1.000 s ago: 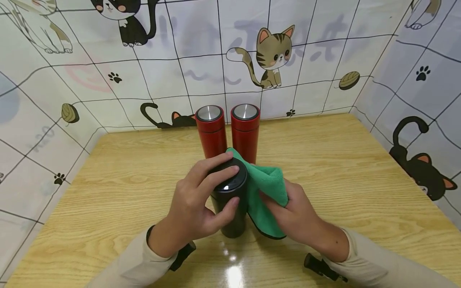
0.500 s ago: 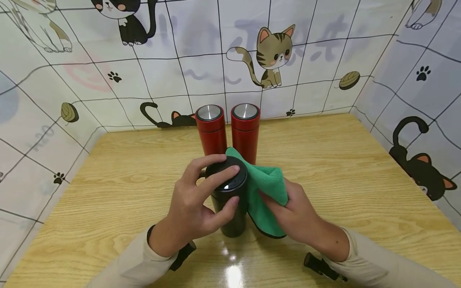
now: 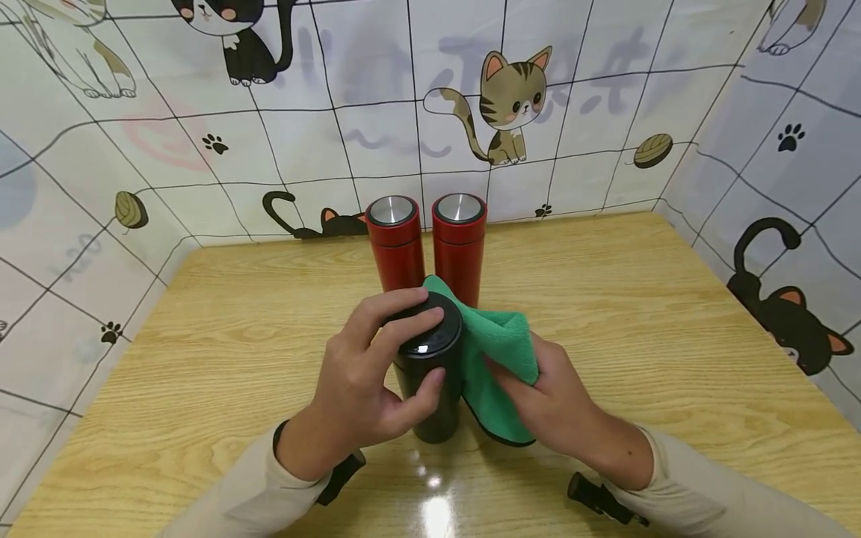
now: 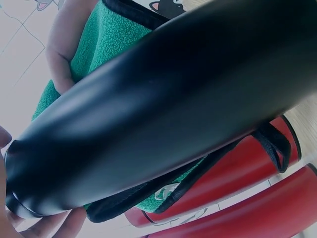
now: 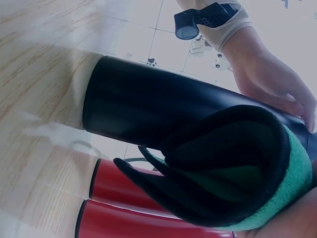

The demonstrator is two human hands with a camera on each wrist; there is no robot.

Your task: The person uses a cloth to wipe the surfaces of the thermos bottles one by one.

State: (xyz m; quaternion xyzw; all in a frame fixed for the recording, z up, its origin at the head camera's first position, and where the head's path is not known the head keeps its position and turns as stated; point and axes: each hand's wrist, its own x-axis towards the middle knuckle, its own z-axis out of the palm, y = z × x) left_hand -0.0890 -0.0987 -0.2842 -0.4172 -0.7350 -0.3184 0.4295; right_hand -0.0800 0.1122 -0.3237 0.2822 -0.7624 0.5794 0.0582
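Note:
A black thermos bottle [image 3: 436, 411] stands upright near the middle of the wooden table. My left hand [image 3: 359, 373] grips its top from the left, thumb at the front and fingers over the lid. On the right, my right hand [image 3: 558, 400] holds a bunched green cloth [image 3: 501, 344] against the bottle's side; its fingers behind the cloth are hidden in the head view. The left wrist view shows the cloth [image 4: 116, 42] behind the bottle [image 4: 148, 114], with some fingers on it. Its dark-edged folds [image 5: 228, 173] hang beside the bottle [image 5: 138, 99] in the right wrist view.
Two red thermos bottles with steel-topped lids, a left one [image 3: 395, 254] and a right one [image 3: 460, 250], stand side by side behind the black bottle. The wooden table [image 3: 269, 321] meets a cat-patterned backdrop [image 3: 377, 142] at the back and sides.
The fingers of my left hand have shifted slightly on the lid. Behind the cloth, a right fingertip that showed earlier is now hidden. The bottles stay in place.

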